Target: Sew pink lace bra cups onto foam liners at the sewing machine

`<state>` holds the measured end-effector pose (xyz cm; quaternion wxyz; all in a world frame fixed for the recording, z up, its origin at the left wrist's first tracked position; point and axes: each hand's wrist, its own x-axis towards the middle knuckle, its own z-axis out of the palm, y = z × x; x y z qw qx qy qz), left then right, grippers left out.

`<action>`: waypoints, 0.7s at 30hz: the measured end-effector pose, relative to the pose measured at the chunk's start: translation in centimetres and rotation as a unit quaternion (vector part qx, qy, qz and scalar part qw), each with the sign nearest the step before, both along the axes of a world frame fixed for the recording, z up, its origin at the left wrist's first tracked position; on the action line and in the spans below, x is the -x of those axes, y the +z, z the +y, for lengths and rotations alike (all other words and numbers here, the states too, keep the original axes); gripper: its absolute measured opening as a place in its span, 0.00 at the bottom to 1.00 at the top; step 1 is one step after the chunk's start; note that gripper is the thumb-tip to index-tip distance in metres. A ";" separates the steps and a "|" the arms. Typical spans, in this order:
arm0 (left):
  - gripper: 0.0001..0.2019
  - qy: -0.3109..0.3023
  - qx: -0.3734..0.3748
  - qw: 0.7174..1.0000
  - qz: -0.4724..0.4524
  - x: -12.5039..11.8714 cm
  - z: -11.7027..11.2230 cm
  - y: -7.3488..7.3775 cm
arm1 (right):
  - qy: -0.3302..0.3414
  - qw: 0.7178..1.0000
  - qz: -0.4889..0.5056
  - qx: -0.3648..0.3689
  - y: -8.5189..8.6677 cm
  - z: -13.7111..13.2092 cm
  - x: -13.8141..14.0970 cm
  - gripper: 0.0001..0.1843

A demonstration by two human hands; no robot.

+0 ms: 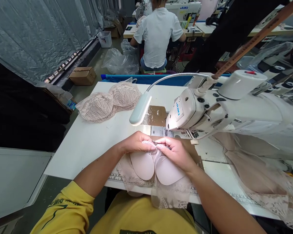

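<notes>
A pale pink lace bra (pixel 143 165) with two smooth moulded cups lies at the front edge of the sewing table, its lace hanging over the edge. My left hand (pixel 138 142) pinches the bra's upper middle edge between thumb and fingers. Close beside it, my right hand (pixel 172 150) grips the same edge, thumb nearly touching the left fingertips. A small dark item seems to show between the fingers, too small to name. Just beyond my hands stands the needle area of a white sewing machine (pixel 185 109).
A stack of beige lace bras (pixel 109 100) lies at the table's far left. A lamp (pixel 140 109) on a bendy neck hangs over the table (pixel 70 156). More beige lace pieces (pixel 254 175) lie at right. Ahead, a co-worker (pixel 156 37) sits facing away.
</notes>
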<state>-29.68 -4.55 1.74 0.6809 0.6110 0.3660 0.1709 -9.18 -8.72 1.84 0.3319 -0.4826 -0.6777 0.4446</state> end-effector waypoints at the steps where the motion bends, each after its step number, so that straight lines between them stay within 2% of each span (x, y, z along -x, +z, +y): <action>1: 0.12 0.001 -0.002 1.000 -0.003 -0.1 0.0 0.0 | -0.015 1.000 0.018 0.010 -0.3 0.0 0.1 0.11; 3: 0.11 -0.005 -0.007 1.000 -0.014 -0.2 -0.1 0.0 | -0.023 0.997 0.062 0.050 -0.6 0.1 0.4 0.16; 5: 0.11 -0.022 -0.010 0.999 -0.021 -0.1 0.0 0.0 | 0.007 0.992 0.084 0.094 -0.5 0.1 0.7 0.23; 6: 0.11 -0.038 -0.015 0.999 -0.014 0.2 0.1 0.1 | 0.023 0.991 0.074 0.105 -0.4 0.1 0.7 0.22; 9: 0.12 -0.096 -0.048 0.992 0.060 2.0 0.7 0.9 | 0.015 0.997 -0.008 0.081 0.1 0.2 0.5 0.10; 11: 0.10 -0.118 -0.069 0.983 0.119 3.5 1.2 1.6 | 0.013 0.996 -0.050 0.071 0.4 0.3 0.2 0.12; 15: 0.09 -0.073 -0.089 0.984 0.138 5.2 1.9 2.6 | 0.094 0.986 -0.033 0.131 0.2 0.4 -0.1 0.17; 21: 0.11 -0.050 -0.090 0.991 0.090 3.8 1.3 2.0 | 0.012 0.992 0.050 0.116 -0.2 0.5 0.8 0.15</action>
